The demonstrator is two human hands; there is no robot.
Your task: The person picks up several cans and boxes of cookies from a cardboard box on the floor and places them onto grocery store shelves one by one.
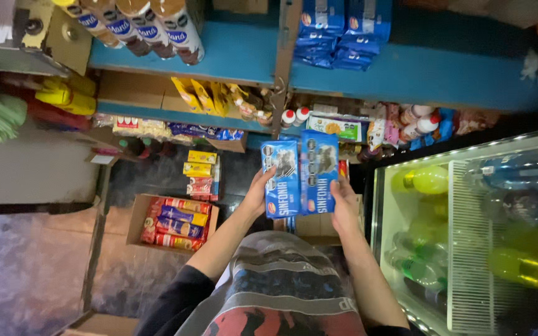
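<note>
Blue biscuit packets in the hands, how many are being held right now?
2. One blue biscuit packet is in the left hand; the other blue packet sits beside it, touching, in the right hand. More could be hidden behind them.

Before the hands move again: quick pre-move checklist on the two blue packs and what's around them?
1. Left hand grips the left blue biscuit pack: ok, fingers wrapped on its left edge.
2. Right hand grips the right blue biscuit pack: ok, held at its lower right corner.
3. Packs held side by side, upright: ok, edges touching.
4. Pack backs undamaged: cannot tell, only the fronts show.
5. Free space on the blue shelf above: ok, bare stretch between the bottles and the stacked blue packs.
6. Glass-door cooler at right shut: cannot tell.
</note>
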